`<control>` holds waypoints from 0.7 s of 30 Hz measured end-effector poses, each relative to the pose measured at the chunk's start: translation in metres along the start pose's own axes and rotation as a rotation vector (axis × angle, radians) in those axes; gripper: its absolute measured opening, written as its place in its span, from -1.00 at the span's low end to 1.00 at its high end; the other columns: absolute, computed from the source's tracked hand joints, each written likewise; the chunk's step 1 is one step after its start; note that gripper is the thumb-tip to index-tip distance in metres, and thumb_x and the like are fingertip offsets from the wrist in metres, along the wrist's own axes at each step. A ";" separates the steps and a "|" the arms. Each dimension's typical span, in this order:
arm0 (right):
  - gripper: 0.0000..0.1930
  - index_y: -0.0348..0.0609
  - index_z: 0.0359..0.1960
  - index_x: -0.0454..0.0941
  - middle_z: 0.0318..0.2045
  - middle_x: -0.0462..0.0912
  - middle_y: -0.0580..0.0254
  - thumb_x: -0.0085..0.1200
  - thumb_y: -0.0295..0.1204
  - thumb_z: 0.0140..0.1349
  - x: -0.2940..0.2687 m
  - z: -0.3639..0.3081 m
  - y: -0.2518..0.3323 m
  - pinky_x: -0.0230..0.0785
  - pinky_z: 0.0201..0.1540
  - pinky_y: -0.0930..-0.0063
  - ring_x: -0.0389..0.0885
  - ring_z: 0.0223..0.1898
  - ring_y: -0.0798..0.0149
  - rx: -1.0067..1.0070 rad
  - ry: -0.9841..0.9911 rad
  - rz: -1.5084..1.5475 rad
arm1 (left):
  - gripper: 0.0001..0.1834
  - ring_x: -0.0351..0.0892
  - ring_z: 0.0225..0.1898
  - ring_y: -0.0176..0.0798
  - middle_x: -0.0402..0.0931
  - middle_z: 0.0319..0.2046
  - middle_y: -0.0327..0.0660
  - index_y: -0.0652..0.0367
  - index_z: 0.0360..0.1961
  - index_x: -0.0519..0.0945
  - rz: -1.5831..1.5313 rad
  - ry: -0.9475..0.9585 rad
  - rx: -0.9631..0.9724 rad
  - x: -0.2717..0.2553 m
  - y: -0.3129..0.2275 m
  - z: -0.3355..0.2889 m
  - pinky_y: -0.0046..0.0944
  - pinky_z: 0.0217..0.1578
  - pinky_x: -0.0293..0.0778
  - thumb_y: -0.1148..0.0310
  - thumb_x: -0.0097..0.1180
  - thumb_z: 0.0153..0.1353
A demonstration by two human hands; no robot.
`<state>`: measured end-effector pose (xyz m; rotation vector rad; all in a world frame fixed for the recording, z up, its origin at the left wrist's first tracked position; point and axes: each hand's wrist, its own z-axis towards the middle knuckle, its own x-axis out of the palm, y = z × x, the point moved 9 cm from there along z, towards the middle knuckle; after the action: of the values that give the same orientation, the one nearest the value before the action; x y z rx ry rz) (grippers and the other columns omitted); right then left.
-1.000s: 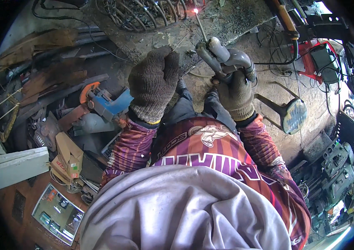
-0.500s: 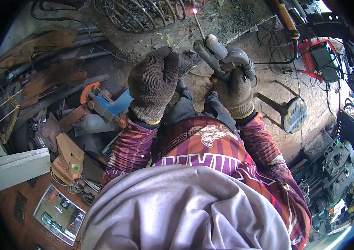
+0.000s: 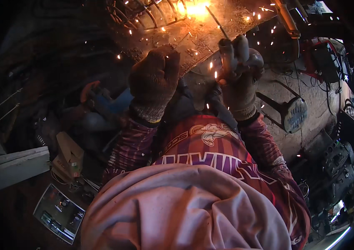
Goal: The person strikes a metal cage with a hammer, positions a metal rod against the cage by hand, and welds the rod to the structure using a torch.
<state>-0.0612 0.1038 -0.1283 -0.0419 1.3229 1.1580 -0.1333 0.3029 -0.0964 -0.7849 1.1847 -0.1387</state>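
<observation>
My right hand [image 3: 239,96], in a knitted work glove, is closed around a grey welding electrode holder [image 3: 241,51]. A thin welding electrode [image 3: 217,21] slants up and left from the holder to a bright orange glare. Sparks fly outward from that glare. Just left of it, a cage-like piece of bent metal rods [image 3: 145,14] lies on the metal worktable [image 3: 137,41]. My left hand [image 3: 155,81], gloved too, is curled at the table's near edge; whether it holds anything is hidden. The weld spot itself is lost in the glare.
To the right stands a round-topped stool [image 3: 295,114], with a red-and-black machine [image 3: 325,62] and cables beyond it. A long tool with an orange-brown handle [image 3: 287,18] is at upper right. A blue-and-orange tool [image 3: 108,99], a cardboard box [image 3: 69,156] and dark scrap lie left.
The small glow at the electrode tip has grown into a bright arc with flying sparks, and the surroundings look darker. My right hand and holder have shifted slightly right; my left hand stays nearly still.
</observation>
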 end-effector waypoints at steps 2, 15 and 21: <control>-0.45 -0.07 0.16 0.48 -0.14 0.50 0.09 0.25 -0.40 0.05 0.007 -0.001 -0.007 0.42 -0.09 0.17 0.53 -0.11 0.00 0.043 0.073 0.173 | -0.87 0.66 -0.44 -0.03 0.60 -0.46 -0.06 0.13 -0.30 0.61 -0.056 -0.094 0.096 -0.001 -0.002 0.003 -0.16 -0.40 0.53 0.32 0.26 0.26; -0.48 -0.33 0.13 0.33 -0.13 0.54 0.03 0.24 -0.40 0.19 0.013 -0.018 -0.030 0.38 0.03 0.22 0.55 -0.06 0.03 0.097 -0.003 0.310 | -0.79 0.72 -0.26 -0.01 0.67 -0.27 -0.02 0.19 -0.15 0.63 0.036 -0.099 0.243 -0.002 -0.021 0.002 -0.13 -0.22 0.59 0.34 0.27 0.25; -0.42 -0.33 0.04 0.43 -0.10 0.56 -0.11 0.39 -0.33 0.01 0.025 -0.032 -0.044 0.43 -0.09 0.11 0.57 -0.11 -0.19 0.230 0.034 0.297 | -0.80 0.72 -0.36 0.04 0.68 -0.38 -0.06 0.14 -0.22 0.64 0.052 -0.237 0.277 -0.004 -0.019 -0.003 -0.11 -0.34 0.61 0.26 0.29 0.24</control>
<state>-0.0594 0.0783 -0.1822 0.3124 1.5206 1.2477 -0.1322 0.2895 -0.0820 -0.5113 0.9362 -0.1585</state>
